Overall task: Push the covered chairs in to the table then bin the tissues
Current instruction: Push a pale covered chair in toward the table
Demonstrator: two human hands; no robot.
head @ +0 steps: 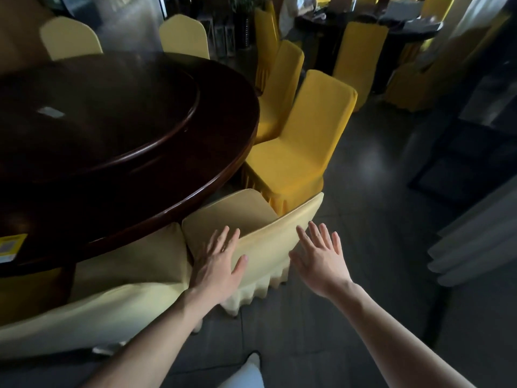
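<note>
At the near edge of the round dark counter [156,191], seen from the head camera, a pale-yellow covered chair [260,242] is sitting with its seat partly tucked under the rim; the left hand [216,264] is lying flat and spread wide on the top of its backrest, gripping nothing; the right hand [321,256] is hovering just beside the backrest's right edge, fingers splayed wide and empty; a brighter yellow covered chair [305,141] is standing just beyond, angled toward the counter; a small white tissue [51,112] is lying on the raised turntable [134,113]; a yellow label [11,246] is sitting at the counter's left rim, its writing too blurred to read; another pale chair [84,309] is filling the lower left.
</note>
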